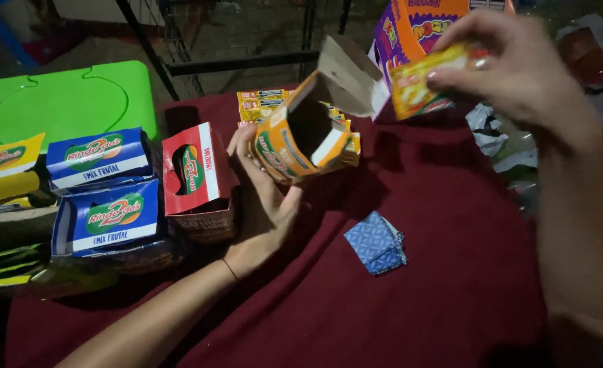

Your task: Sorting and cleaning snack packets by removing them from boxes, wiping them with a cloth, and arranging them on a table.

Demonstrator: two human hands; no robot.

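Maroon cloth (pixel 397 320) covers the table closest in. Far left of the left hand (pixel 264 204) sit one green lid (pixel 63 102), one yellow box (pixel 5 170) and two blue boxes (pixel 100 187); one red box (pixel 196 177) stands just beside its palm. That hand grips one open orange carton (pixel 301 133), flap up. One folded blue paper (pixel 376 242) lies between the hands. Above the carton's mouth the right hand (pixel 519 71) pinches one yellow packet (pixel 420 82), possibly several stacked, in the blur.

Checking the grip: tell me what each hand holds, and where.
Left hand holds the open orange box by its lower side. Right hand pinches a yellow packet by its top edge.
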